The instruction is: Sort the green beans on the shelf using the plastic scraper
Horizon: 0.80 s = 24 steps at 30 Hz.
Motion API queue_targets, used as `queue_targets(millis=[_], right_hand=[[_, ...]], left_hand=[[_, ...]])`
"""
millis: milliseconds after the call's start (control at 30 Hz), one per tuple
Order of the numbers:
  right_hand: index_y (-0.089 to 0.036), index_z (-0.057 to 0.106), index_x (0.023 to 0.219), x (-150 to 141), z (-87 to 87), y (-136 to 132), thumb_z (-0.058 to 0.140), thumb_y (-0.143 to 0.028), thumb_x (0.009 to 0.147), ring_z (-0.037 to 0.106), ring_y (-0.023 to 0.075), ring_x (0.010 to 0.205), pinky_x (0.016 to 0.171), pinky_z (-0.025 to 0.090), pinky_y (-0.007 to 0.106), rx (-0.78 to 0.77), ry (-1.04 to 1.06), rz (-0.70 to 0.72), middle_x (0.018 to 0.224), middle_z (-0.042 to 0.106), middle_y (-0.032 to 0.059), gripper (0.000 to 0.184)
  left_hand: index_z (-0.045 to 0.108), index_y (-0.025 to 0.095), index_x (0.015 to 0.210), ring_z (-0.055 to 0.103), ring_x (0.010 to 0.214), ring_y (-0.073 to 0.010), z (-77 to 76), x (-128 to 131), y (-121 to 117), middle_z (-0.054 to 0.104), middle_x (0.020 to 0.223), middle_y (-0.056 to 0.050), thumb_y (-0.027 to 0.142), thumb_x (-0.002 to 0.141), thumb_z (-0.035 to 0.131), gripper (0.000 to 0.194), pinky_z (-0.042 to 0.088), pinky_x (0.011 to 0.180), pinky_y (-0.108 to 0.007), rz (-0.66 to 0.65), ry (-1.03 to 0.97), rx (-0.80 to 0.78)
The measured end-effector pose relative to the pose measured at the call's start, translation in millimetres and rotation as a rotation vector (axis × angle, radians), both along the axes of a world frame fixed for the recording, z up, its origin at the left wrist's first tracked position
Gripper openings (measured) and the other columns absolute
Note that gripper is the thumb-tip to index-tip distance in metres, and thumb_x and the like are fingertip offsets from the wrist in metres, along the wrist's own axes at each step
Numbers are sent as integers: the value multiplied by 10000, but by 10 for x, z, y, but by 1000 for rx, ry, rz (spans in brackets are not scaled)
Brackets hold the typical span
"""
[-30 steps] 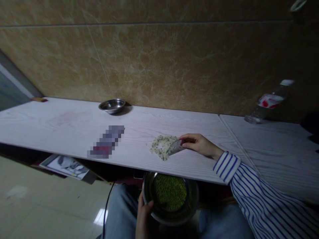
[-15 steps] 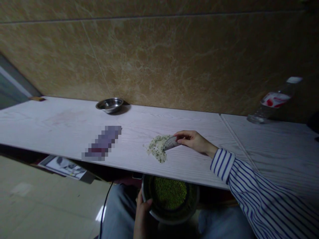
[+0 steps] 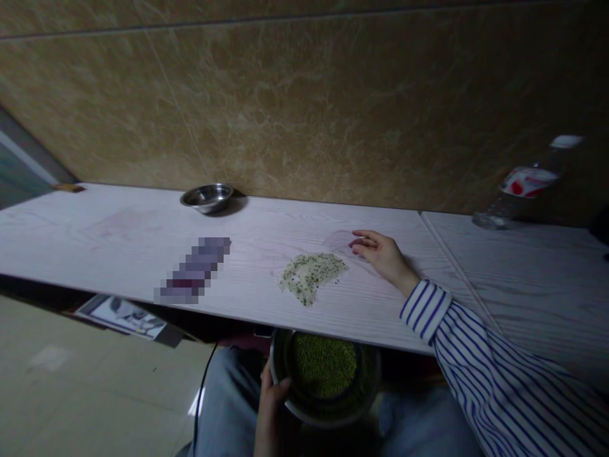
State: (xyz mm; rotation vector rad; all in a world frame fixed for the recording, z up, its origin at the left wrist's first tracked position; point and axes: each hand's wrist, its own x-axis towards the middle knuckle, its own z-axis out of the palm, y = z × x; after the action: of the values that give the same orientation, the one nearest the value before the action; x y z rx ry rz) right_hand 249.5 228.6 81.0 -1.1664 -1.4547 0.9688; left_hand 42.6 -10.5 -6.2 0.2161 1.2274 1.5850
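Observation:
My left hand [image 3: 275, 397] grips the left rim of a metal bowl [image 3: 328, 421] below the table's front edge. Many small green beans [image 3: 326, 365], like mung beans, lie inside it. Over the table my right hand [image 3: 383, 254] is closed, thumb and fingers pinching a clear plastic piece with a rounded edge [image 3: 339, 240]. That piece is see-through, so its full shape is hard to make out. Just left of it and nearer to me, a flat heap of white grains mixed with green beans [image 3: 311, 274] is spread on the white table [image 3: 257, 254].
A small steel bowl [image 3: 208, 198] stands near the wall at the back left. Closer to the front edge lies a pixelated flat object [image 3: 195, 270]. A clear bottle with a white cap [image 3: 528, 182] stands at the right against the marbled wall [image 3: 295, 114].
My right hand has lifted the plastic piece off the heap and moved it slightly back and right. The heap now shows wider toward the right. My left hand keeps the bowl in place.

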Motion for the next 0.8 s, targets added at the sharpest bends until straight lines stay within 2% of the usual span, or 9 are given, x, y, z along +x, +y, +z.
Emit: queue_targets(millis=[100,267,400,533,800], right_hand=[[-142,707,1124,15,-46,76,690,-138,737,741,218,888,871,596,407,-9,-50,-101,941,773,95,388],[-132,727,1100,22,-117,154,688,-148,757,734,249,961,909,580,432,1,-101,-138,1007,769,130,345],[-157,736,1088,2,-126,133,701,-130,764,738,219,894,905,583,419,-14,-131,-82,945,775,98,327],[-158,732,1096,-23,-94,57,703,-114,785,727,182,765,809,610,378,-46,-138,10,887,776,89,316],[-162,727,1067,-23,-33,-74,703,-112,800,697,154,696,715,616,324,-70,-103,108,828,765,67,272]], left_hand=[[756,301,1154,514,1329,-423,17,9,6,747,1147,-63,369,634,756,524,456,1065,-526,-7,18,16],[716,333,1244,518,1326,-414,41,34,1,734,1198,-51,344,636,758,610,449,1069,-542,-27,-29,23],[709,321,1256,537,1303,-413,94,55,4,741,1162,-61,302,628,744,629,466,1047,-538,-24,-82,18],[735,328,1204,542,1292,-423,142,55,32,758,1028,-46,251,612,718,597,492,1015,-531,2,-75,-5],[731,328,1193,555,1263,-427,162,48,50,759,1041,-46,262,581,739,616,501,998,-522,9,-77,-14]])
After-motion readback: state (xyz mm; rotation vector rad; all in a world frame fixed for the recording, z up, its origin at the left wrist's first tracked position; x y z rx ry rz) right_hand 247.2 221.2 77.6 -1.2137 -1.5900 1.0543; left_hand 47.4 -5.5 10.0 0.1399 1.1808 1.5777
